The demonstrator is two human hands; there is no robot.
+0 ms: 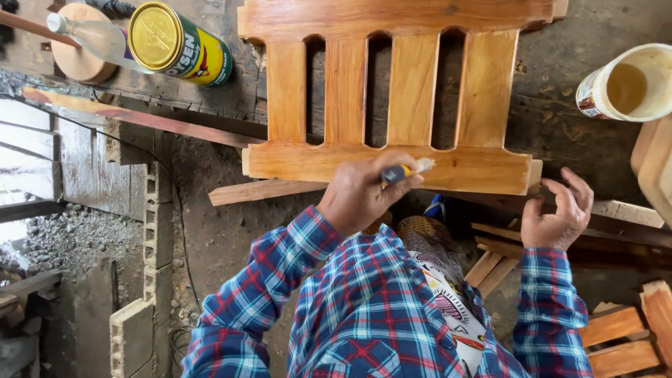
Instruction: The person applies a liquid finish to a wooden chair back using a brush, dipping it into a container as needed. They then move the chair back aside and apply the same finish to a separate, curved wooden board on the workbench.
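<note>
Head view, looking straight down at a wooden slatted panel (392,98) lying flat on a rough, dark tabletop (560,126). Panel consists of four upright slats between a far rail and a near rail; the wood is orange-brown and glossy.

Left hand (360,192): grip clamped on a small brush (404,171) with a blue-and-yellow handle. The pale brush tip rests on the near rail of the panel, near its middle. Hand sits at the near edge of the panel.

Right hand (556,210): fingers curled but apart, holding nothing. It sits just beside the near right corner of the panel; contact with the wood cannot be confirmed.

Both arms wear blue, red and white plaid sleeves.

Surroundings: a tin can (178,43) with a gold lid lies on its side at far left, beside a round wooden disc (77,52). An open container (630,82) of yellowish liquid stands at far right, well apart from the panel. A long thin wooden strip (140,117) runs diagonally from the left to the panel's left edge. Loose wooden offcuts (616,329) lie at near right. Concrete blocks (150,231) stand at left below the tabletop.
</note>
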